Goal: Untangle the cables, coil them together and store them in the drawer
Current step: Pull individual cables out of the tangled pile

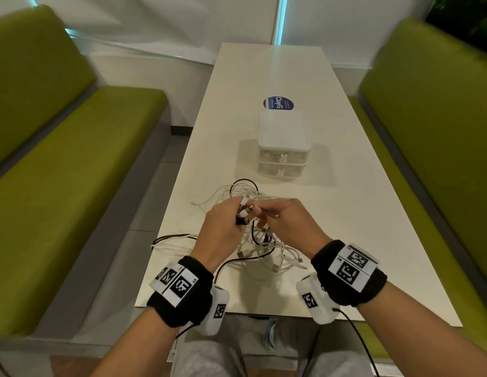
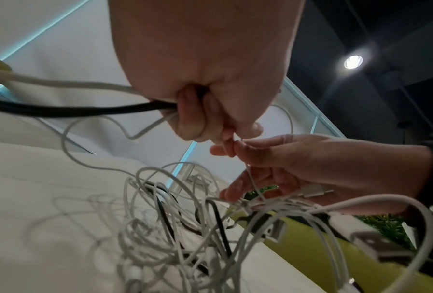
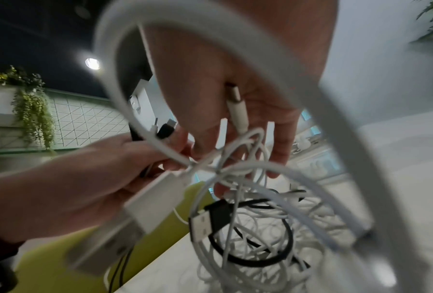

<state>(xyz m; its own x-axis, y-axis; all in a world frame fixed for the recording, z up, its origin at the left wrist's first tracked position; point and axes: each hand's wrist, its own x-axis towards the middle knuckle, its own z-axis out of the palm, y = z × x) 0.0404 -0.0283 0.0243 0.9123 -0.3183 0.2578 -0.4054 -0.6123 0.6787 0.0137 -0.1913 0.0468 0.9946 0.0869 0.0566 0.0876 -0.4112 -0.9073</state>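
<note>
Both hands are raised over the near half of the white table (image 1: 277,77), working a tangle of white and black cables (image 1: 257,250) that lies beneath and just beyond them. The left hand (image 1: 223,227) is closed in a fist round several cable ends, whose plugs stand out above its fingers toward the right hand. The right hand (image 1: 287,223) pinches a thin white strand between thumb and forefinger, its other fingers loosely spread; the two hands nearly touch. Loops trail off the table's near left edge. The small white drawer unit (image 1: 281,144), both drawers shut, stands farther along the table, well apart from the tangle.

The left wrist view alone shows a black cable (image 2: 72,109) and white ones leaving the underside of the fist. The right wrist view alone shows a white connector (image 3: 236,107) lying against the right palm and a black USB plug (image 3: 211,219) dangling below it.
</note>
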